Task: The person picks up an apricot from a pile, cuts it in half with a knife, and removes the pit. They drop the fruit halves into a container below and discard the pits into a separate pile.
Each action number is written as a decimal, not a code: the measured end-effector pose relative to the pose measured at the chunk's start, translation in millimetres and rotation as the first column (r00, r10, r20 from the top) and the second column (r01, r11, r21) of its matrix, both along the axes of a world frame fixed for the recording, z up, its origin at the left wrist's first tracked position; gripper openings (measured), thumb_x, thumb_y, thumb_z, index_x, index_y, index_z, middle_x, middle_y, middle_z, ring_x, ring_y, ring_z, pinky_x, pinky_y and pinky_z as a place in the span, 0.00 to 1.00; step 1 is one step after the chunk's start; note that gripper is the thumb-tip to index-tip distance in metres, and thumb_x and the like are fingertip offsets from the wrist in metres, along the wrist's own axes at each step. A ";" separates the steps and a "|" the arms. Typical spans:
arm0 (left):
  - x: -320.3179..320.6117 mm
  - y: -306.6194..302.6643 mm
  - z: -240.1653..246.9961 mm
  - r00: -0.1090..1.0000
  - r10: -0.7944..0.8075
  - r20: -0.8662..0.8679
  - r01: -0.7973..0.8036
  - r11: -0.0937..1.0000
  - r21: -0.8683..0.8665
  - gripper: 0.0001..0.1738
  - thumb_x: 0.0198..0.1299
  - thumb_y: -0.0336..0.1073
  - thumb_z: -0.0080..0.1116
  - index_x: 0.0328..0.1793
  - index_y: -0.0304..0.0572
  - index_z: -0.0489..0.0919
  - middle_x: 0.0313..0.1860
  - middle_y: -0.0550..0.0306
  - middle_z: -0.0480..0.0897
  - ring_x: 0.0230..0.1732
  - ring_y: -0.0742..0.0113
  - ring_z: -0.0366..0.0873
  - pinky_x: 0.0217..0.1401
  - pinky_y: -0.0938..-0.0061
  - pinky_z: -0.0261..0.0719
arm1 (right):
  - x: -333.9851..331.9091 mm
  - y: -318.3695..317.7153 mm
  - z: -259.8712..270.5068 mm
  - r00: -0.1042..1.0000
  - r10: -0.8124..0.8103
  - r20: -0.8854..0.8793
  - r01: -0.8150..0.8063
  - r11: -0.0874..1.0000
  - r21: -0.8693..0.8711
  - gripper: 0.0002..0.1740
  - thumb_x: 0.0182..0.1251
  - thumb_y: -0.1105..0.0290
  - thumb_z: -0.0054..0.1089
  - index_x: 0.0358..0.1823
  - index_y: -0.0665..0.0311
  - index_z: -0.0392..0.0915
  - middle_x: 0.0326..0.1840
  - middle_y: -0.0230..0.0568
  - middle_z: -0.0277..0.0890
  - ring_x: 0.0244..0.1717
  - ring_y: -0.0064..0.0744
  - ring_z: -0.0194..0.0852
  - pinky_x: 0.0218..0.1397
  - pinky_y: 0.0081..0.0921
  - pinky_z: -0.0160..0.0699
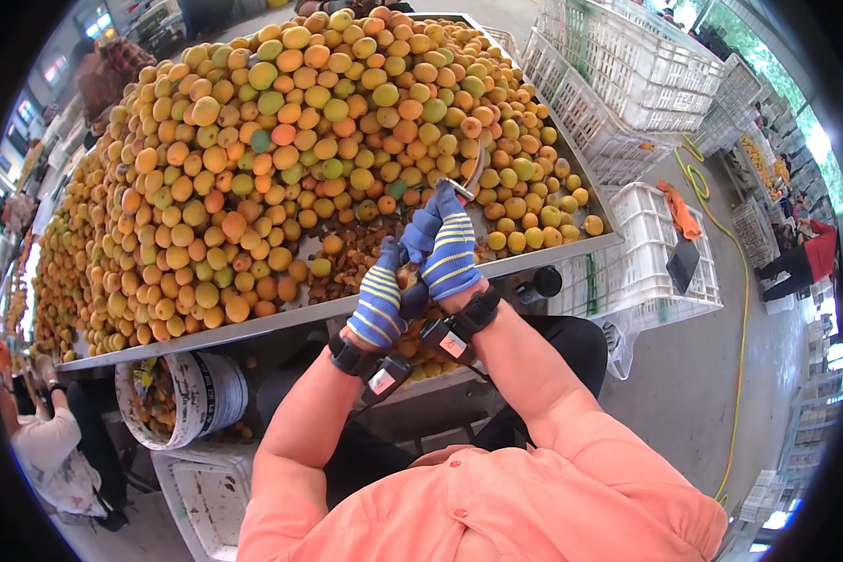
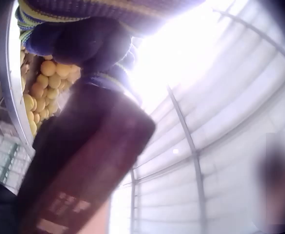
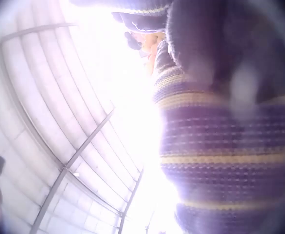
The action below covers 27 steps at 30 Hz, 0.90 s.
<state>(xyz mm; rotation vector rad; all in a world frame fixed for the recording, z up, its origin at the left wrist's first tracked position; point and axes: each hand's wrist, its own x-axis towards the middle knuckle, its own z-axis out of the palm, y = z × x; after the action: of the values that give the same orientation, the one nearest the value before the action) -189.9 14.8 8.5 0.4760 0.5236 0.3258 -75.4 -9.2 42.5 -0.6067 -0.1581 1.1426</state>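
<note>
Both hands wear blue knitted gloves with yellow stripes and work close together over the tray's near edge in the head view. My right hand (image 1: 446, 245) grips a peeler (image 1: 457, 190), its metal head sticking out past the fingers. A thin curved strip (image 1: 479, 167) rises beside that head. Lower and to the left, my left hand (image 1: 378, 298) curls round a small pale-brown fruit (image 1: 406, 274), mostly covered by the gloves. Brown-orange peelings (image 1: 351, 262) lie just beyond the hands. In the wrist views the gloves fill much of the picture and glare washes out the rest.
A large heap of orange and green-yellow round fruit (image 1: 253, 150) fills the metal-edged tray (image 1: 206, 334). A white bucket (image 1: 217, 398) with scraps stands below at left. White crates (image 1: 628, 239) stand at right, near a yellow hose (image 1: 742, 328). Other people sit around.
</note>
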 end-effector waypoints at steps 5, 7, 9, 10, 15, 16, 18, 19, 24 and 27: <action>-7.7 13.3 -25.2 0.860 -0.243 0.450 0.344 0.925 -0.158 0.24 0.68 0.63 0.42 0.44 0.55 0.77 0.22 0.67 0.77 0.16 0.74 0.72 0.20 0.80 0.72 | -1.9 0.7 -11.6 0.999 -0.017 -0.030 0.019 0.997 0.070 0.26 0.72 0.48 0.50 0.17 0.46 0.54 0.12 0.19 0.41 0.11 0.18 0.41 0.14 0.21 0.46; 1.4 5.1 -20.4 0.999 -0.032 0.041 0.043 0.952 -0.304 0.24 0.67 0.61 0.45 0.47 0.50 0.78 0.33 0.61 0.83 0.29 0.68 0.80 0.30 0.75 0.80 | -5.4 1.9 -9.3 0.997 -0.007 -0.083 0.019 0.989 0.144 0.27 0.72 0.49 0.49 0.16 0.46 0.54 0.12 0.19 0.41 0.11 0.19 0.41 0.13 0.22 0.47; 5.0 4.3 1.9 0.998 0.046 -0.039 -0.056 0.949 -0.310 0.25 0.66 0.60 0.47 0.47 0.47 0.78 0.38 0.58 0.84 0.34 0.65 0.81 0.34 0.73 0.82 | -3.4 5.9 -4.9 0.994 0.041 -0.099 -0.025 0.988 0.154 0.27 0.73 0.49 0.49 0.16 0.46 0.54 0.12 0.19 0.41 0.11 0.19 0.42 0.13 0.22 0.48; -1.5 18.9 -33.9 0.978 -0.095 0.185 0.151 0.937 -0.316 0.26 0.67 0.61 0.46 0.45 0.46 0.78 0.35 0.59 0.83 0.32 0.68 0.81 0.33 0.76 0.81 | -1.2 8.3 -4.0 0.992 0.062 -0.112 -0.045 0.987 0.152 0.27 0.73 0.49 0.49 0.16 0.46 0.54 0.12 0.19 0.41 0.11 0.19 0.43 0.13 0.23 0.49; -0.3 22.5 -5.3 0.989 0.137 0.063 -0.143 0.983 0.111 0.28 0.66 0.63 0.46 0.39 0.45 0.77 0.29 0.60 0.80 0.27 0.74 0.80 0.31 0.83 0.81 | 23.0 1.6 14.3 0.976 0.128 0.175 -0.147 0.984 0.105 0.27 0.71 0.46 0.51 0.16 0.48 0.58 0.11 0.20 0.50 0.10 0.18 0.49 0.10 0.23 0.52; -0.7 23.9 -1.2 0.987 0.156 0.041 -0.159 0.980 0.116 0.28 0.66 0.63 0.46 0.39 0.45 0.77 0.28 0.60 0.80 0.27 0.74 0.80 0.31 0.83 0.81 | 34.4 -0.7 3.4 0.909 0.149 0.388 -0.112 0.987 -0.116 0.23 0.68 0.48 0.57 0.21 0.55 0.70 0.14 0.25 0.65 0.13 0.20 0.62 0.15 0.23 0.64; -4.6 27.2 2.4 0.987 0.133 0.089 -0.145 0.978 0.152 0.29 0.66 0.63 0.46 0.42 0.42 0.77 0.31 0.58 0.81 0.31 0.70 0.82 0.35 0.81 0.84 | 14.3 -0.7 0.6 0.641 -0.076 0.764 0.076 0.996 0.036 0.20 0.65 0.51 0.61 0.30 0.62 0.76 0.19 0.29 0.72 0.18 0.23 0.69 0.22 0.23 0.71; -3.0 24.2 5.7 0.981 0.176 0.075 -0.185 0.974 0.130 0.29 0.66 0.63 0.46 0.43 0.41 0.77 0.32 0.58 0.81 0.32 0.69 0.82 0.36 0.79 0.84 | 3.8 -6.7 -2.0 0.440 -0.190 0.878 0.142 0.980 0.140 0.20 0.64 0.52 0.64 0.34 0.65 0.78 0.22 0.31 0.76 0.21 0.25 0.73 0.25 0.23 0.75; -0.9 23.2 -5.5 0.959 0.272 0.078 -0.277 0.959 0.063 0.25 0.67 0.56 0.50 0.46 0.39 0.77 0.37 0.56 0.82 0.36 0.66 0.82 0.39 0.74 0.86 | -9.3 -36.7 5.9 -0.285 0.126 0.950 0.192 0.979 -0.072 0.19 0.55 0.63 0.64 0.50 0.54 0.78 0.33 0.46 0.81 0.34 0.49 0.80 0.35 0.38 0.79; 2.9 16.3 -3.4 0.927 0.370 -0.056 -0.370 0.929 0.012 0.23 0.67 0.55 0.52 0.42 0.40 0.78 0.33 0.59 0.81 0.31 0.68 0.81 0.33 0.76 0.85 | -12.0 -37.4 1.3 -0.272 0.087 0.958 0.153 0.987 -0.046 0.17 0.57 0.62 0.63 0.48 0.55 0.79 0.31 0.47 0.81 0.33 0.50 0.80 0.35 0.38 0.79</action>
<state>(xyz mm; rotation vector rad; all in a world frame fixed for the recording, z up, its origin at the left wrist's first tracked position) -187.1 31.1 5.0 0.3859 0.6709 0.6767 -87.5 -46.6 43.8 -1.6480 -1.5861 0.1935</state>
